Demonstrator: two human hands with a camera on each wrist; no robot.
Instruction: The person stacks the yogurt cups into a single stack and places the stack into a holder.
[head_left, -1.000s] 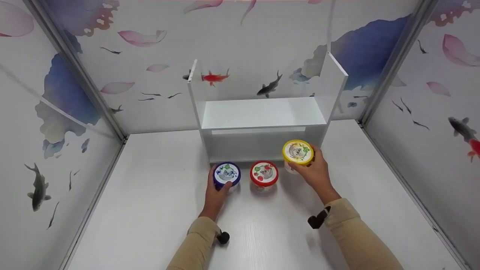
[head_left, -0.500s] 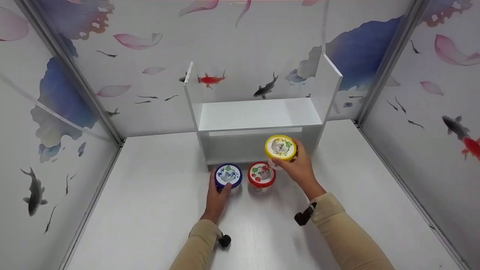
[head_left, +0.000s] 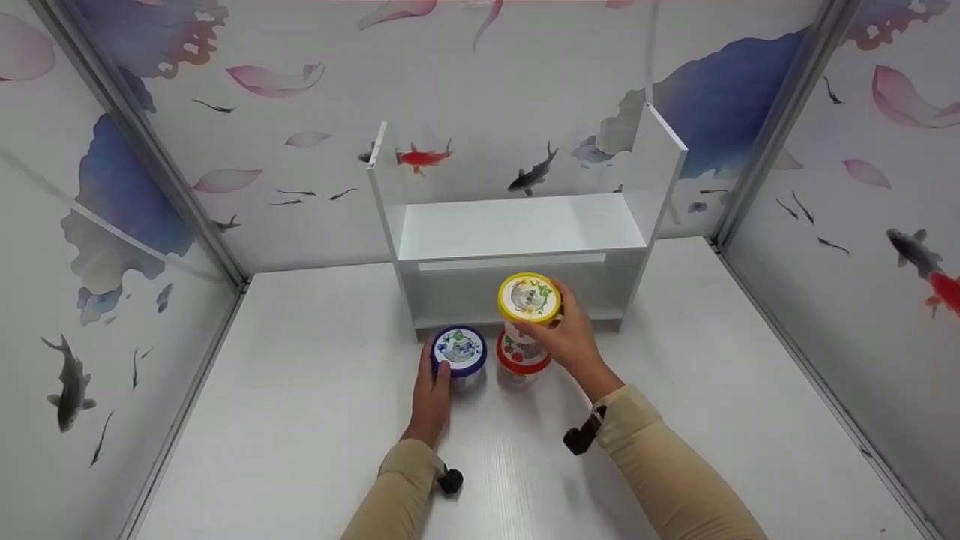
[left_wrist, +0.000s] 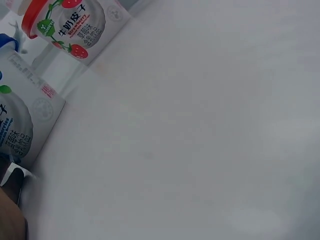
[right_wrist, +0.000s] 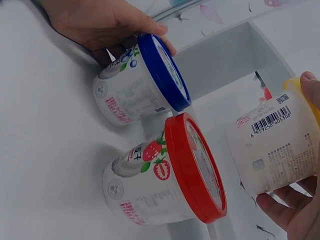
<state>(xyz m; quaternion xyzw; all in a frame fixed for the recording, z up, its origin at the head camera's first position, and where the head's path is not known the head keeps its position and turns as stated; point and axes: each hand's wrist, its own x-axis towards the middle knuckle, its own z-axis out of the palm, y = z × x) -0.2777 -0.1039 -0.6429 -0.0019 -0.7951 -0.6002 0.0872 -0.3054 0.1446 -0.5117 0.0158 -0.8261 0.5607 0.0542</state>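
In the head view my right hand [head_left: 566, 330] holds a white tub with a yellow lid [head_left: 529, 298]. In the right wrist view, this tub's barcode side [right_wrist: 275, 135] faces the camera and its base is clear of the red lid. Below it, a strawberry-printed tub with a red lid [head_left: 523, 358] stands upright on the table. To the left of that, my left hand [head_left: 430, 397] grips a blueberry-printed tub with a blue lid [head_left: 459, 349], its thumb by the lid's near edge. The blue-lidded tub [left_wrist: 15, 110] shows only partly in the left wrist view.
A white two-level shelf unit [head_left: 521, 229] with tall side panels stands right behind the tubs. White table [head_left: 300, 420] surrounds them. Printed walls with fish and petals close in the back [head_left: 480, 90] and both sides, joined by metal corner posts.
My right hand has carried the yellow-lidded tub left, from beside the red-lidded tub to above it. My left hand stays at the blue-lidded tub, its thumb shifted slightly.
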